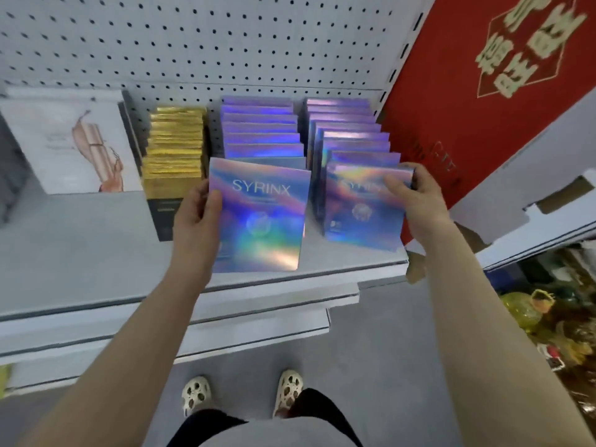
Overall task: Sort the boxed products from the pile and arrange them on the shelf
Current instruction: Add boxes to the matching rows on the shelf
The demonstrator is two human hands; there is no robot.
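The left hand (201,217) grips the left edge of a holographic box (263,217) marked SYRINX, held tilted at the front of the left row (261,130) on the shelf (80,253). The right hand (416,201) pinches the top right corner of the front box (361,211) of the right row (348,130), thumb on its face. Gold boxes (175,143) stand just left of the rows.

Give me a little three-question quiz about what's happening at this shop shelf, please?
1. True or false: the left hand holds a holographic box.
2. What stands directly left of the two holographic rows: A) gold boxes, B) bottles, C) bags?
3. What word is printed on the front box held by the left hand?

Key:
1. True; its fingers grip the box's left edge.
2. A.
3. SYRINX. The right hand grips the right row's front box.
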